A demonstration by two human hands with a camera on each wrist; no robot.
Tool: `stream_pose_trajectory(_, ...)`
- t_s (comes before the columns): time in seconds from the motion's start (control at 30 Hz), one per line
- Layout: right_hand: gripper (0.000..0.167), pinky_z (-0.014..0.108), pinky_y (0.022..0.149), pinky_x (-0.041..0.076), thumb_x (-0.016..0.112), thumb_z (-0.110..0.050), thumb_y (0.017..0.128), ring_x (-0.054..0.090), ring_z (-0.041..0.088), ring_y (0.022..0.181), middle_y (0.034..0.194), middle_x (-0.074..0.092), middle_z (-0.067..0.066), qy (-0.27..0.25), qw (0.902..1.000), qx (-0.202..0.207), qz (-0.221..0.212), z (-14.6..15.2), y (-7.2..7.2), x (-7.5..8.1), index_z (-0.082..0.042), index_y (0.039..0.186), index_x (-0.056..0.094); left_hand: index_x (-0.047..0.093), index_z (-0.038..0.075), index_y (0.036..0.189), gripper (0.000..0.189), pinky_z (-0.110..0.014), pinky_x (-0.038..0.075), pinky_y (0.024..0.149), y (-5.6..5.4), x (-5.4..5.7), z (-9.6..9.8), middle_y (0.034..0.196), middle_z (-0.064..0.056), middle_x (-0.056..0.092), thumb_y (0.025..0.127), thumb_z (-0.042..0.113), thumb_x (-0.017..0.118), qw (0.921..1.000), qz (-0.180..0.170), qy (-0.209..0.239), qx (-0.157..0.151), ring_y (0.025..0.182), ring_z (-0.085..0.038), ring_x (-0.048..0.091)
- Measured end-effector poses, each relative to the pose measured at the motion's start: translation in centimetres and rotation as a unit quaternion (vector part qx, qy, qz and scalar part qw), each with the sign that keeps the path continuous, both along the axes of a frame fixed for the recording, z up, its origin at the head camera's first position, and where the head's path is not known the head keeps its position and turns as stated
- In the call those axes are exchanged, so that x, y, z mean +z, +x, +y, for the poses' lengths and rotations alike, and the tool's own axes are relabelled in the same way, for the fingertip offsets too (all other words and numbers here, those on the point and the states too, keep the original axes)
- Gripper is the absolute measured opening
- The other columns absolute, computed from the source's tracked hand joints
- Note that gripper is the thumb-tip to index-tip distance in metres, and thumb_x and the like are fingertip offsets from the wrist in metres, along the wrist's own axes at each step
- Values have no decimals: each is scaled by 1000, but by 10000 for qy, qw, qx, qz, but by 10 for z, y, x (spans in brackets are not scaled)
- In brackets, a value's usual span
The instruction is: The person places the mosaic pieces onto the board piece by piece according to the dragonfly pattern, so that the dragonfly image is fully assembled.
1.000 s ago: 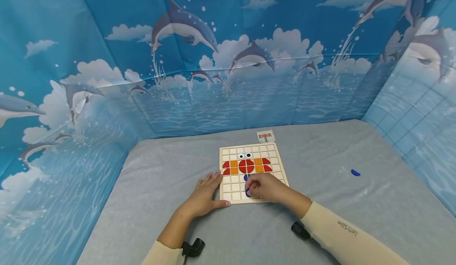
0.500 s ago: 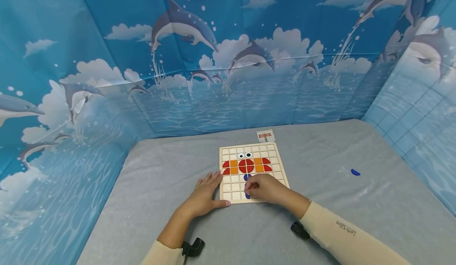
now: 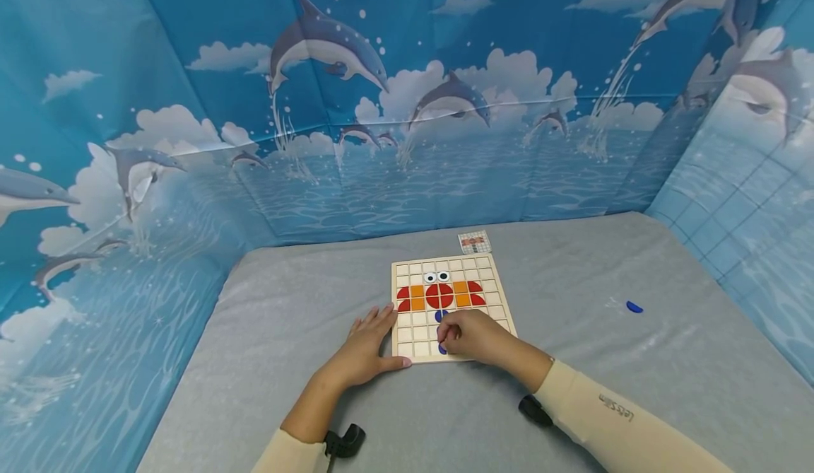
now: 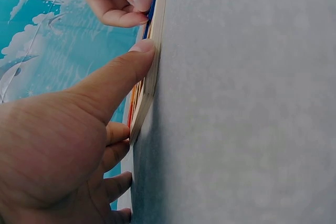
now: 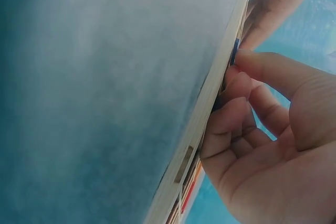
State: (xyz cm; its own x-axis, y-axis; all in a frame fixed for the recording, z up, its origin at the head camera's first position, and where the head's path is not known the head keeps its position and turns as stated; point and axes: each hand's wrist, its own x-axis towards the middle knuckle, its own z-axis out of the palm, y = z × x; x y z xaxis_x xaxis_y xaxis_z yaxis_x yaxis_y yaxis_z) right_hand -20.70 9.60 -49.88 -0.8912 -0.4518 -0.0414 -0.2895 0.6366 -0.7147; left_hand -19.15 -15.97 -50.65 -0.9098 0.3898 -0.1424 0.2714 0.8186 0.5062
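A square wooden grid board point(image 3: 408, 332) lies on the grey cloth, bearing a figure of red, orange and blue pieces with two round eye pieces point(image 3: 437, 277). My left hand point(image 3: 361, 349) steadies its near left corner, with fingers along the left side and the thumb on the front edge. Over the lower middle squares, my right hand point(image 3: 472, 334) has curled fingers and pinches a blue piece point(image 3: 441, 349), partly hidden beneath the fingertips. Another blue piece point(image 3: 441, 315) shows just above that hand. The left wrist view has the blue piece point(image 4: 150, 17) standing slightly proud at the right fingertips.
A small pattern card point(image 3: 474, 242) lies behind the board's far right corner. One loose blue half-round piece point(image 3: 634, 307) is off to the right on the grey cloth point(image 3: 572, 268). A dolphin-print curtain point(image 3: 394, 105) encloses the back and sides.
The blue piece under my right hand has turned or settled lower into the board, and the fingers have shifted slightly. My left hand stays put.
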Motion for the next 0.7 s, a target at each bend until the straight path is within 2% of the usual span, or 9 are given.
stream_pose_trajectory(0.17, 9, 20, 61, 44, 76, -10, 87, 54, 10, 67, 69, 58, -7, -79, 10000, -57, 17, 4, 2, 3, -16, 85, 70, 31, 14, 160, 97, -62, 11, 125, 0, 1, 0, 169, -2, 23, 84, 54, 77, 10000, -15, -24, 0, 158, -33, 16)
stream_pose_trajectory(0.37, 2, 22, 60, 47, 73, -15, 91, 55, 12, 68, 76, 60, -3, -555, 9977, -270, -296, 14, 2, 11, -16, 93, 73, 31, 14, 160, 98, -62, 10, 126, 0, 1, 0, 169, -2, 23, 84, 55, 77, 10000, -48, -25, 19, 158, -34, 16)
stream_pose_trajectory(0.53, 11, 23, 60, 47, 71, -15, 92, 55, 13, 68, 81, 60, 1, -1093, 9919, -503, -395, 28, -1, 15, -10, 102, 74, 31, 14, 160, 99, -62, 10, 126, -1, 1, 1, 169, -2, 23, 84, 55, 77, 10000, -47, 5, 45, 158, -33, 15)
stream_pose_trajectory(0.7, 23, 24, 65, 54, 70, -17, 95, 59, 17, 72, 87, 61, 5, -1485, 9849, -648, -606, 43, -3, 18, -5, 114, 70, 31, 14, 161, 99, -62, 9, 126, 0, 1, 1, 170, -2, 23, 83, 54, 78, 10000, -55, 4, 44, 159, -33, 14)
